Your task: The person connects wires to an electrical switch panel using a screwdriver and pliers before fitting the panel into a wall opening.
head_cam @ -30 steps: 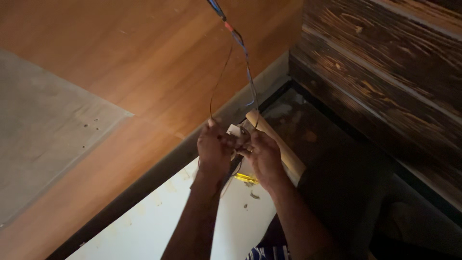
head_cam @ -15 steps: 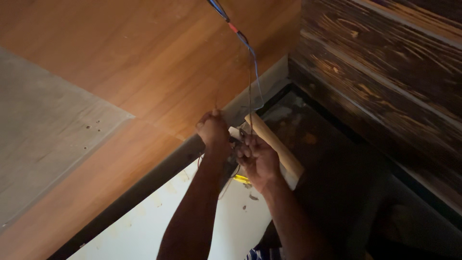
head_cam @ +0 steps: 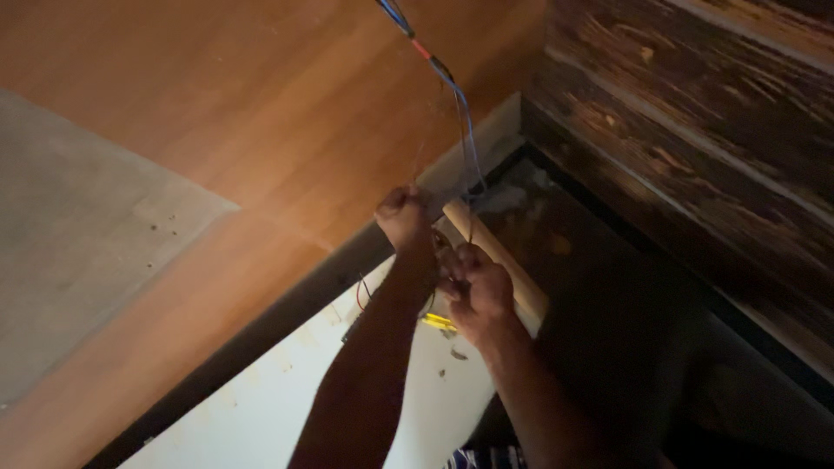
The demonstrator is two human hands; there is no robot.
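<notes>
Both hands are raised at a wooden ceiling corner. The left hand (head_cam: 404,217), now higher than before, is fisted around thin wires (head_cam: 465,130) hanging from above; the right hand (head_cam: 478,291) pinches their lower ends beside a wooden batten (head_cam: 504,260).

Left hand (head_cam: 404,217) and right hand (head_cam: 476,288) pinch thin wires (head_cam: 465,130) beside a wooden strip (head_cam: 495,256).

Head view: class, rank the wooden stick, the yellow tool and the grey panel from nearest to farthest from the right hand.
From the right hand:
1. Wooden stick, touching its far side.
2. Yellow tool, just below-left, nearly as close.
3. Grey panel, far left.
</notes>
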